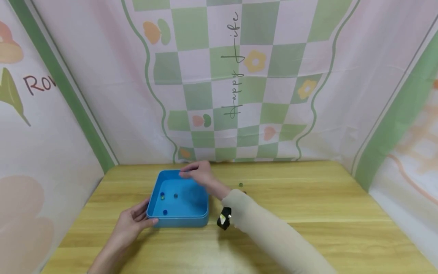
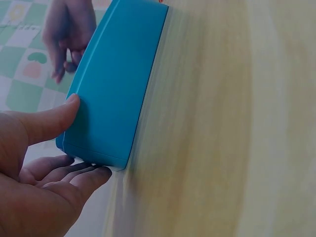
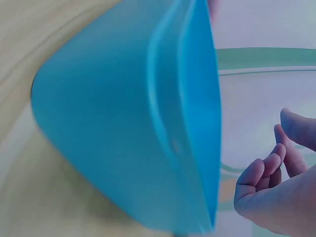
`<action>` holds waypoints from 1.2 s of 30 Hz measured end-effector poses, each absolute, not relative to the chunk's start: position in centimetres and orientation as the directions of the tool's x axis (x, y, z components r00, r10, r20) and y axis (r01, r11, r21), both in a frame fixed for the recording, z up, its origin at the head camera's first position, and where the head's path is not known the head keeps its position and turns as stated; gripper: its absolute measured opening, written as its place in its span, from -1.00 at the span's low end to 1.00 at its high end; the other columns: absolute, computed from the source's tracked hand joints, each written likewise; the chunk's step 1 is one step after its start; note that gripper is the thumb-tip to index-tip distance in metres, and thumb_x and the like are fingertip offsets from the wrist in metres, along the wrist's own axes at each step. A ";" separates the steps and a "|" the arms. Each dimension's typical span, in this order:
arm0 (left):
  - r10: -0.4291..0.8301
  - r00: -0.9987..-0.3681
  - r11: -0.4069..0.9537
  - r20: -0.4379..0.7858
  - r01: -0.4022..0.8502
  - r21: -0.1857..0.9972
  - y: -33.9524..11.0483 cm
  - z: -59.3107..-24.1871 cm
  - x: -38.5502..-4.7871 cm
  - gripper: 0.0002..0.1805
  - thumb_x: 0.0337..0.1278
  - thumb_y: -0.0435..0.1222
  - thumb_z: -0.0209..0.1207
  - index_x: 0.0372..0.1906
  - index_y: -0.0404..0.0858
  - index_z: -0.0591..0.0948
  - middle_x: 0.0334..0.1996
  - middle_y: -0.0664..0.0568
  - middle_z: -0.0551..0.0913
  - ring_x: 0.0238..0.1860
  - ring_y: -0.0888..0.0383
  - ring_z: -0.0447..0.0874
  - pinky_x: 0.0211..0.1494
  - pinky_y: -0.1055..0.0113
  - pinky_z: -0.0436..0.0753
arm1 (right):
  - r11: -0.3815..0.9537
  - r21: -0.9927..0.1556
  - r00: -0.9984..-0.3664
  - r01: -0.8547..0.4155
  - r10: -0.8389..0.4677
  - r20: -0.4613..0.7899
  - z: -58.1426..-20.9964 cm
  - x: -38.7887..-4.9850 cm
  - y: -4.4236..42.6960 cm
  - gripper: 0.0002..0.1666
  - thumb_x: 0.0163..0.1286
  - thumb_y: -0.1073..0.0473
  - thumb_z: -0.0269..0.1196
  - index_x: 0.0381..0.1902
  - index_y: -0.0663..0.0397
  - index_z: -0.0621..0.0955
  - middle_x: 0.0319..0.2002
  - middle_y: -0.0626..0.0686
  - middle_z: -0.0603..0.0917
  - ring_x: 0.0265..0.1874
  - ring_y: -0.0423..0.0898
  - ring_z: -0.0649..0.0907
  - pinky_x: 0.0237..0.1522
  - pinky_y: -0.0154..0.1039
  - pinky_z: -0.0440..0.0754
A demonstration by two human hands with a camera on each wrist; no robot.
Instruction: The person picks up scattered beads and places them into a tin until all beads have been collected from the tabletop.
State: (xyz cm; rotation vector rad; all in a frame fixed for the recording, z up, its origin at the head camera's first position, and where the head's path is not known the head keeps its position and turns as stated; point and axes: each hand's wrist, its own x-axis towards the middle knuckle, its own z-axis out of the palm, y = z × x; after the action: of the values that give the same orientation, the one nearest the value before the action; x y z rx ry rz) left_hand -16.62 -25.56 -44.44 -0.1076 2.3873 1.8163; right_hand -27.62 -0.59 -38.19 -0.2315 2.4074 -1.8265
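A square, open-topped blue box [image 1: 183,222] stands on the table. My left hand [image 1: 129,224] grips its near left corner, thumb on the front wall and fingers along the left side; the left wrist view shows the same hold on the blue box [image 2: 116,84]. Several small glass beads lie inside, among them a dark blue bead [image 1: 165,212] and a greyish bead [image 1: 175,195]. Over the box's far right part hangs my right hand [image 1: 200,174]. In the right wrist view, that hand [image 3: 276,182] has bent fingers, thumb and index tips slightly apart, and nothing visible between them.
On the wooden table [image 1: 291,198], right of the box, lie a green bead [image 1: 241,185] and a reddish bead [image 1: 244,192], the latter partly behind the sleeve [image 1: 273,232]. A black wrist device [image 1: 224,218] sits by the right cuff. Patterned cloth [image 1: 226,91] hangs behind the table.
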 end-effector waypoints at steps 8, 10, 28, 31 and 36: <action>0.033 -0.988 0.256 -0.151 -0.138 0.957 -25.5 -44.3 -16.6 -0.05 0.21 -0.39 0.48 0.62 -0.39 0.22 0.57 -0.32 0.23 0.50 -0.25 0.33 0.36 0.14 0.53 | 0.356 -0.931 -0.984 -0.082 -0.177 0.019 -37.4 -27.9 5.8 -0.82 0.39 0.18 0.47 -0.11 0.14 0.84 -0.07 0.02 0.82 0.03 0.01 0.71 0.22 0.04 0.65; 0.030 -0.987 0.257 -0.158 -0.145 0.955 -25.6 -44.4 -16.7 -0.05 0.21 -0.39 0.48 0.62 -0.37 0.22 0.57 -0.30 0.23 0.50 -0.23 0.33 0.35 0.17 0.53 | 0.358 -0.931 -0.984 -0.070 -0.178 0.005 -37.8 -27.9 7.6 -0.78 0.40 0.19 0.45 -0.06 0.18 0.82 -0.04 0.05 0.81 0.06 0.05 0.71 0.29 0.12 0.60; 0.028 -0.986 0.269 -0.162 -0.149 0.952 -25.6 -44.3 -16.5 -0.03 0.21 -0.35 0.49 0.62 -0.37 0.22 0.57 -0.29 0.24 0.50 -0.21 0.35 0.36 0.18 0.53 | 0.501 -0.863 -0.986 -0.071 -0.167 -0.016 -41.1 -26.7 16.5 -0.72 0.36 0.24 0.47 -0.07 0.35 0.80 -0.10 0.19 0.82 -0.15 -0.05 0.72 -0.14 -0.24 0.68; 0.037 -0.988 0.274 -0.152 -0.136 0.952 -25.5 -44.4 -16.6 -0.04 0.21 -0.36 0.49 0.61 -0.39 0.22 0.56 -0.31 0.25 0.49 -0.24 0.35 0.36 0.16 0.53 | 0.511 -0.858 -0.983 -0.055 -0.180 -0.044 -41.6 -26.5 17.3 -0.71 0.35 0.26 0.47 -0.05 0.37 0.79 -0.13 0.17 0.82 -0.16 -0.05 0.69 -0.17 -0.24 0.63; 0.039 -0.990 0.279 -0.138 -0.121 0.953 -25.6 -44.7 -16.7 -0.04 0.21 -0.38 0.48 0.61 -0.41 0.22 0.55 -0.34 0.25 0.48 -0.27 0.35 0.36 0.14 0.53 | 0.544 -0.839 -0.981 -0.035 -0.179 -0.075 -42.4 -26.2 18.3 -0.70 0.33 0.26 0.48 -0.04 0.34 0.79 -0.01 0.22 0.80 0.04 0.08 0.65 0.01 -0.08 0.63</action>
State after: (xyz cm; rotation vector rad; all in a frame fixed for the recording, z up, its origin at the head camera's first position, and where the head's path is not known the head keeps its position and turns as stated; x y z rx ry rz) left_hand -16.75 -25.56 -44.71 -0.0778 2.4018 1.8087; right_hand -26.15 18.33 -42.38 -0.1825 2.6242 -1.4203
